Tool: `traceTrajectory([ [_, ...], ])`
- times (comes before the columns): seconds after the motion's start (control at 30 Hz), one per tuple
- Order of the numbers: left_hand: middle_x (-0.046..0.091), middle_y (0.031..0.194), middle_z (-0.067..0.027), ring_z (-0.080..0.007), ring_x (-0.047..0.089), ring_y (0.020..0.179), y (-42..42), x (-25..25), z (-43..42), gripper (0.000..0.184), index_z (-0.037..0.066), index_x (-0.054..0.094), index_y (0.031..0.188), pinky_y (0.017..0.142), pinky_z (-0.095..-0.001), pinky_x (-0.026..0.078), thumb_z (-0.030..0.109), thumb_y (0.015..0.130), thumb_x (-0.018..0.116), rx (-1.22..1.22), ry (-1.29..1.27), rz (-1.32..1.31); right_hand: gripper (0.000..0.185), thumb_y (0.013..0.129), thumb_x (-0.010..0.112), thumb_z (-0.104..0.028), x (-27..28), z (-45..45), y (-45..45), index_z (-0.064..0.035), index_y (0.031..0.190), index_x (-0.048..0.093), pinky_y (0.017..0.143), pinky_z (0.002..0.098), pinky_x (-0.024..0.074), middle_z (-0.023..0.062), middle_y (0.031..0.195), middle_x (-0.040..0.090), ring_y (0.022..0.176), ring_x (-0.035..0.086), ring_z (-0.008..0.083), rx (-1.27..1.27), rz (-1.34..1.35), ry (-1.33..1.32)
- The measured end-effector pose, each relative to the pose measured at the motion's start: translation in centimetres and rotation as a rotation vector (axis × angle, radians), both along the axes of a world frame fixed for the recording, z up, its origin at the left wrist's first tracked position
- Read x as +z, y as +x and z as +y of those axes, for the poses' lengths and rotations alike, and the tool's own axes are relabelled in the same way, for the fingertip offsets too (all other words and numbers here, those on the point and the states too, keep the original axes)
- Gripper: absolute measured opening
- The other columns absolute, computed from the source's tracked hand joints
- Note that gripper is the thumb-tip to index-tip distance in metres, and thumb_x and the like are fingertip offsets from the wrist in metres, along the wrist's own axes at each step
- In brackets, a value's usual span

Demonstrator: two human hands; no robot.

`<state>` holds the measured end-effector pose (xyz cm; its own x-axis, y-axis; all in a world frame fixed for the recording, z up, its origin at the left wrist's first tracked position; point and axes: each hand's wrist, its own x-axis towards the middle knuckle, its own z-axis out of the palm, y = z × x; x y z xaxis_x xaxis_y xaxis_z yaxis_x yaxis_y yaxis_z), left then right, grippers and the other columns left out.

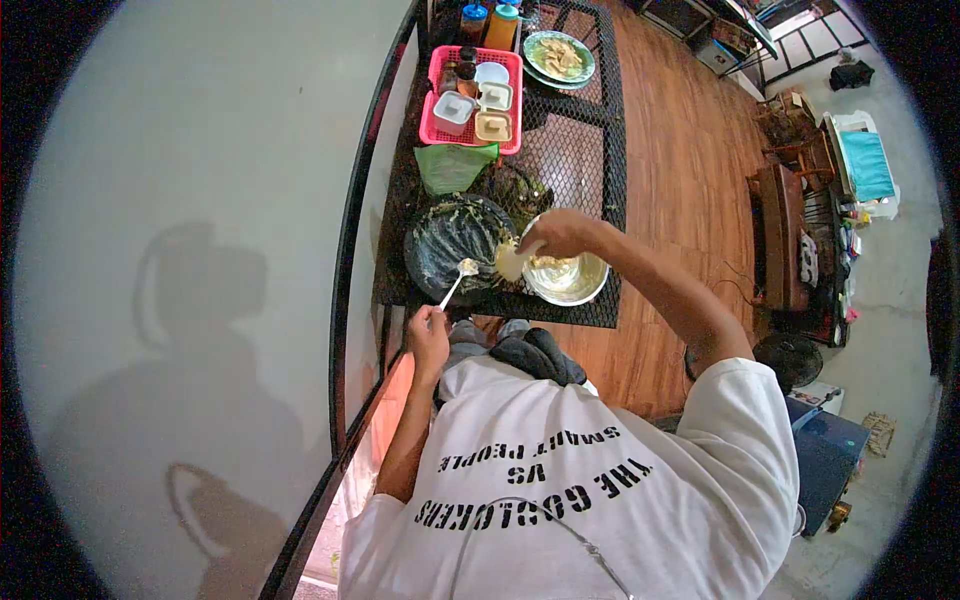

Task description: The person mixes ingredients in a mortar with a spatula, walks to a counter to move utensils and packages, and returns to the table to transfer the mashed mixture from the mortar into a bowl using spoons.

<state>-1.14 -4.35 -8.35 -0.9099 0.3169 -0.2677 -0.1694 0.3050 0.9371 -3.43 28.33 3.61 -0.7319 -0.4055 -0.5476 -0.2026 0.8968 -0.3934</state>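
Observation:
My left hand [429, 340] is closed around the handle of a white spoon [453, 291]. A small pale lump sits on the spoon's tip, over a dark round pan [440, 250] smeared with pale paste. My right hand [560, 236] is closed on a pale, yellowish flat piece [509, 262], whose kind I cannot make out. That piece hangs between the pan and a white bowl [598, 285]. Creamy paste coats the inside of the bowl, partly hidden under my right hand and forearm.
A pink basket [428, 128] holds small lidded tubs and jars. Beyond it stand bottles [501, 28] and a green-rimmed plate [530, 62] with pale folded pieces. A green plastic bag [452, 168] lies before the basket. The black mesh table [612, 150] adjoins a wall [200, 130].

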Motion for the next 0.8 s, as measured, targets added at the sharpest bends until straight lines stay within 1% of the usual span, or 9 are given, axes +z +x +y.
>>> traceTrajectory([
  [0.03,0.053,0.067,-0.0065,-0.0157,0.051,0.066,0.0,0.0,0.0,0.027,-0.002,0.055,0.078,0.064,-0.0323,0.042,0.019,0.093,0.049,0.024,-0.010,0.031,0.039,0.077,0.063,-0.015,0.7,0.0,-0.5,-0.0224,0.115,0.067,0.076,0.0434,0.0527,0.0109,0.103,0.069,0.087,0.066,0.0327,-0.037,-0.035,0.067],
  [0.07,0.053,0.067,-0.0065,-0.0157,0.051,0.066,0.1,0.1,0.0,0.027,-0.002,0.055,0.078,0.064,-0.0323,0.042,0.019,0.093,0.049,0.024,-0.012,0.034,0.039,0.076,0.063,-0.015,-2.7,1.8,-0.8,-0.0234,0.114,0.068,0.075,0.0424,0.0527,0.0093,0.102,0.069,0.087,0.066,0.0315,0.009,0.083,-0.065],
  [0.17,0.055,0.069,-0.0080,-0.0183,0.052,0.067,0.0,1.4,0.1,0.026,-0.002,0.055,0.078,0.065,-0.0343,0.043,0.019,0.093,0.049,0.039,-0.069,0.031,0.040,0.074,0.063,-0.013,-1.5,1.5,-2.7,-0.0237,0.112,0.068,0.075,0.0417,0.0529,0.0076,0.101,0.070,0.087,0.067,0.0304,-0.015,0.064,0.008],
  [0.37,0.055,0.069,-0.0072,-0.0177,0.052,0.067,0.4,0.8,0.2,0.024,-0.003,0.056,0.079,0.066,-0.0333,0.042,0.017,0.092,0.050,0.088,-0.044,0.031,0.036,0.076,0.066,-0.020,-4.9,0.7,-3.8,-0.0246,0.112,0.068,0.075,0.0410,0.0535,0.0061,0.100,0.070,0.088,0.067,0.0286,0.102,0.038,-0.072],
  [0.43,0.054,0.068,-0.0071,-0.0170,0.052,0.067,0.5,1.3,0.1,0.024,-0.003,0.056,0.079,0.064,-0.0331,0.042,0.017,0.092,0.051,0.096,-0.015,-0.024,0.038,0.076,0.067,-0.022,-5.1,0.9,-4.1,-0.0250,0.114,0.068,0.075,0.0410,0.0536,0.0071,0.100,0.070,0.088,0.067,0.0284,0.099,0.028,0.032],
  [0.6,0.055,0.068,-0.0060,-0.0146,0.051,0.065,0.7,0.4,0.1,0.025,-0.002,0.056,0.077,0.061,-0.0320,0.041,0.017,0.092,0.051,0.095,-0.038,0.058,0.029,0.078,0.056,-0.018,-5.1,-0.9,-3.6,-0.0192,0.104,0.069,0.071,0.0422,0.0540,0.0074,0.097,0.070,0.086,0.067,0.0297,0.193,0.097,0.137],
  [0.67,0.055,0.068,-0.0056,-0.0138,0.051,0.065,0.4,1.2,0.4,0.025,-0.002,0.056,0.077,0.061,-0.0313,0.041,0.018,0.092,0.051,0.099,-0.051,0.085,0.030,0.075,0.056,-0.016,-6.9,-0.5,-2.6,-0.0181,0.102,0.069,0.070,0.0429,0.0538,0.0073,0.093,0.070,0.083,0.067,0.0310,0.090,0.192,0.048],
  [0.7,0.054,0.068,-0.0051,-0.0132,0.050,0.065,0.3,1.9,0.6,0.026,-0.002,0.055,0.076,0.061,-0.0309,0.041,0.017,0.092,0.051,0.085,-0.029,0.025,0.029,0.073,0.058,-0.016,-5.8,0.0,-2.2,-0.0172,0.100,0.069,0.070,0.0436,0.0535,0.0085,0.090,0.070,0.081,0.067,0.0322,0.092,0.223,-0.017],
  [0.8,0.052,0.067,-0.0040,-0.0125,0.049,0.064,0.1,2.2,0.9,0.026,-0.002,0.054,0.076,0.061,-0.0300,0.040,0.018,0.094,0.050,0.049,0.001,-0.017,0.029,0.083,0.062,-0.020,-1.6,0.3,-1.4,-0.0171,0.112,0.067,0.075,0.0437,0.0517,0.0102,0.096,0.070,0.085,0.067,0.0307,0.037,0.064,0.169],
])
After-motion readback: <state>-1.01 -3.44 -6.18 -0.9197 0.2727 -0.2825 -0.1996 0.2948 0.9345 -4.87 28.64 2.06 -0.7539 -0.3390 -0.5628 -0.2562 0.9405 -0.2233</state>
